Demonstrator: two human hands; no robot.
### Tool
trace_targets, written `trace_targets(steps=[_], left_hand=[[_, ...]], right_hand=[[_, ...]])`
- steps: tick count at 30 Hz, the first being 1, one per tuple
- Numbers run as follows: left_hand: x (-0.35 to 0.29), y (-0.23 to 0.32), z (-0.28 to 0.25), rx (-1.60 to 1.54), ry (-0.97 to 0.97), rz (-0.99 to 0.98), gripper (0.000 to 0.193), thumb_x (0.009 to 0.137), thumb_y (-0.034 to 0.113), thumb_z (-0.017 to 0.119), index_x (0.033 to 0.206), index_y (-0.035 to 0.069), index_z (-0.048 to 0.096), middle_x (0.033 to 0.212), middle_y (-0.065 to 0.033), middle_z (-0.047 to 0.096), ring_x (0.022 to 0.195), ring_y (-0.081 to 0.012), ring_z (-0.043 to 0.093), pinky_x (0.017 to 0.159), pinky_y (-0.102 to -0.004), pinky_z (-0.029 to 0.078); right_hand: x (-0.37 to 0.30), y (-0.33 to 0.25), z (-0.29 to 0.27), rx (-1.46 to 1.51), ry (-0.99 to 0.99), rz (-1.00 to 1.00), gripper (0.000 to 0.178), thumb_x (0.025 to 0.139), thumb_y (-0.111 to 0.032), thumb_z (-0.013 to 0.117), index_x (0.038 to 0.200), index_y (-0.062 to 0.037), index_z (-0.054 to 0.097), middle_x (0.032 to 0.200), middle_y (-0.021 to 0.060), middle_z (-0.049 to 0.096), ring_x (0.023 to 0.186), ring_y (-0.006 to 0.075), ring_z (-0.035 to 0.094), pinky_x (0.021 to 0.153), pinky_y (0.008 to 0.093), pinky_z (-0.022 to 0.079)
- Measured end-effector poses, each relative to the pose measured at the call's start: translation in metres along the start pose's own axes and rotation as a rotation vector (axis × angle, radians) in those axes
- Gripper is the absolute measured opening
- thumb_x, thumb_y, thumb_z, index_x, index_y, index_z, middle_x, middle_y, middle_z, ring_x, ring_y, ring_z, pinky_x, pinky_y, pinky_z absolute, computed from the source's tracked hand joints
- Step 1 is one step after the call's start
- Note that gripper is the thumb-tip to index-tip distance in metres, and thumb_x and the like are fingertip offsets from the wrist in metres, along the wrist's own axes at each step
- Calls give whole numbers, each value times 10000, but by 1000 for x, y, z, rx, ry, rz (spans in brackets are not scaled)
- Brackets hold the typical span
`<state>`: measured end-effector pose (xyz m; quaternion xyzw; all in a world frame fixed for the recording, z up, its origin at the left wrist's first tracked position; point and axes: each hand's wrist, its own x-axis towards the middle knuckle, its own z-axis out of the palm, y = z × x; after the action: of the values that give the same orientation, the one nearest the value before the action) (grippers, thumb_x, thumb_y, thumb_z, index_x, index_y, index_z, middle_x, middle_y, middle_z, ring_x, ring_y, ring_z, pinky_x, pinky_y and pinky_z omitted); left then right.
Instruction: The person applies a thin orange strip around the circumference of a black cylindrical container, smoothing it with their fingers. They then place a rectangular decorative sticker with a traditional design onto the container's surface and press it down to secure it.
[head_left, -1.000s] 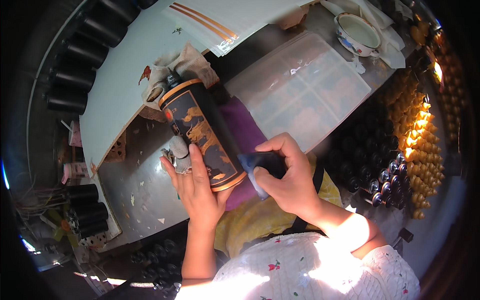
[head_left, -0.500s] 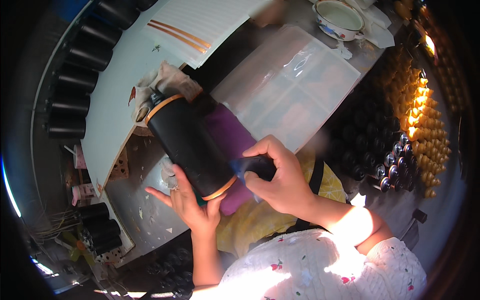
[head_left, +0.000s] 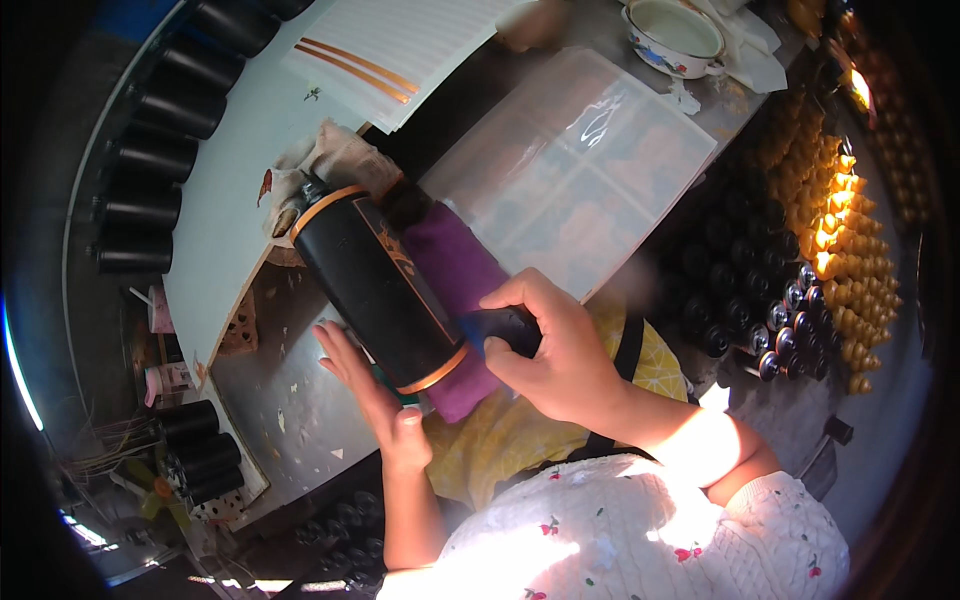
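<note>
A black cylinder (head_left: pixel 375 285) with a copper-coloured band at each end lies tilted in front of me, and a gold pattern shows along its right side. Its far end meets a dark metal fitting (head_left: pixel 312 187) beside a crumpled stained cloth (head_left: pixel 350 160). My left hand (head_left: pixel 375 405) is open along the cylinder's near left side, fingers stretched; whether the palm touches is hard to tell. Between thumb and fingers, my right hand (head_left: pixel 565 365) pinches a dark, blue-edged piece (head_left: pixel 505 328) close to the cylinder's near right end. Purple cloth (head_left: pixel 455 260) lies under and beside the cylinder.
Clear plastic sheets (head_left: pixel 580 150) lie beyond my right hand. Farther off are white paper with two copper strips (head_left: pixel 360 70) and an enamel pot (head_left: pixel 675 40). Black cylinders (head_left: pixel 150 160) line the left; dark and gold parts (head_left: pixel 840 240) fill the right. Yellow cloth (head_left: pixel 470 440) covers my lap.
The cylinder has turned about its long axis, bringing the gold pattern into view. My left hand's fingers have straightened and come off its near end. My right hand has shifted slightly left.
</note>
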<state>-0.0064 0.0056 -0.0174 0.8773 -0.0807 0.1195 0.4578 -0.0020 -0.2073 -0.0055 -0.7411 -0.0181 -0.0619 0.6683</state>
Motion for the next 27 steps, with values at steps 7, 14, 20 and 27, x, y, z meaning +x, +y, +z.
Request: trace_targets(steps=[7, 14, 20, 27], left_hand=[[74, 28, 11, -449, 30, -397, 1130, 801, 443, 840, 1570, -19, 152, 1484, -201, 379, 1341, -264, 421, 1126, -380, 344], [32, 32, 21, -276, 24, 4, 1187, 720, 367, 908, 1579, 62, 148, 1483, -130, 350, 1293, -261, 453, 1081, -404, 387], [-2, 15, 14, -128, -131, 147, 1158, 803, 374, 845, 1620, 44, 94, 1554, -199, 322, 1354, -299, 404, 1109, -409, 366], [47, 48, 18, 165, 102, 491, 1101, 896, 744, 520, 1623, 23, 116, 1670, -252, 131, 1542, -417, 165, 1238, -588, 132]], right_hand=[[15, -10, -13, 540, 53, 356, 235, 892, -18, 581, 1127, -26, 581, 1027, 52, 611, 959, 103, 588, 827, 286, 489], [103, -85, -42, -97, -376, -62, 405, 858, -371, 691, 1095, -43, 670, 738, 96, 653, 707, 216, 658, 675, 356, 509], [89, -100, -81, -355, -427, -548, 301, 704, -309, 698, 809, -27, 698, 663, 119, 647, 663, 327, 659, 621, 430, 511], [-26, -94, -208, -366, 118, -502, 257, 625, -150, 790, 800, -17, 657, 669, 68, 616, 550, 179, 597, 515, 305, 464]])
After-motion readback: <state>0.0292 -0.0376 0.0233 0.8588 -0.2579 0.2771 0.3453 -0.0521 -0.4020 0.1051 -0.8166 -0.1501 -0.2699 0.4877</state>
